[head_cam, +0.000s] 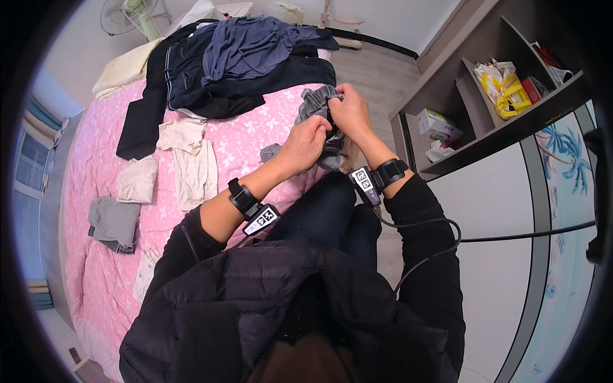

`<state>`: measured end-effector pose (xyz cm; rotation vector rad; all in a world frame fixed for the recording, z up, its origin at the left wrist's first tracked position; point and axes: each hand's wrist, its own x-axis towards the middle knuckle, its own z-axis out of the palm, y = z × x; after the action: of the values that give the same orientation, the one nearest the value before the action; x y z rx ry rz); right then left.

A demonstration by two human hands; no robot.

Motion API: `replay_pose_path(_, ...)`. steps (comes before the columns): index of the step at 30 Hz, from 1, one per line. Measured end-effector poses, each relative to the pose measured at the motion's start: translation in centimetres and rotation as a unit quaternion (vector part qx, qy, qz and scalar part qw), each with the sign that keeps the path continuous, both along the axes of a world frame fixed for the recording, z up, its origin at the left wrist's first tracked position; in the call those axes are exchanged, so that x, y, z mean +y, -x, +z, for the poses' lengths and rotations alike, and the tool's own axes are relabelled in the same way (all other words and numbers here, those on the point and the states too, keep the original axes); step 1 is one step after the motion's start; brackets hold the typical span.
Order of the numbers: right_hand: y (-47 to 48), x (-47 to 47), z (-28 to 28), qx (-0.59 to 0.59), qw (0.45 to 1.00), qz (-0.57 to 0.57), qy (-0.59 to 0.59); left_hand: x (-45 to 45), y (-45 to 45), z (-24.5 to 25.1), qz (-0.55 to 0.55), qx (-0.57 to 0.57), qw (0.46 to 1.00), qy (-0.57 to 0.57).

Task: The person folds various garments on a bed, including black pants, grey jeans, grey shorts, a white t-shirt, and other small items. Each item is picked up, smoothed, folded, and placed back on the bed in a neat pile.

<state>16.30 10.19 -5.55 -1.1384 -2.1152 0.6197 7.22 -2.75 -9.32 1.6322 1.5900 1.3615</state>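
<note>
A grey garment (311, 102) with a gathered elastic waistband hangs bunched between my hands, over the edge of the bed. Its top edge is pinched in my right hand (350, 111). My left hand (305, 141) is closed on its nearer part, lower and to the left. Much of the cloth is hidden behind my hands and wrists. Left of my hands on the pink bedspread (239, 153) lie cream trousers (195, 167), a folded cream cloth (137, 179) and a folded grey garment (114, 220).
Dark clothes (191, 72) and a blue-grey shirt (244, 45) are heaped on the far part of the bed. An open shelf unit (459, 139) stands at the right, holding a yellow bag (512, 103) and a box (437, 124). A cable (522, 235) runs from my right side.
</note>
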Motion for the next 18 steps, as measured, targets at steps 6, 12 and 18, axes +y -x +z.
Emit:
replay_pose_path(6,1.3,-3.8,-0.2,-0.016,0.966,0.195,-0.167,2.9,-0.3,-3.4,-0.119,-0.365,0.916,0.116)
replay_pose_path(12,2.3,-5.3,0.6,0.074,0.935,0.24,-0.251,5.4,4.3,-3.3,-0.172,-0.518,0.824,0.152)
replay_pose_path(18,2.5,-5.0,0.9,0.119,0.932,0.157,-0.306,5.1,5.5,-0.3,-0.085,-0.611,0.784,0.062)
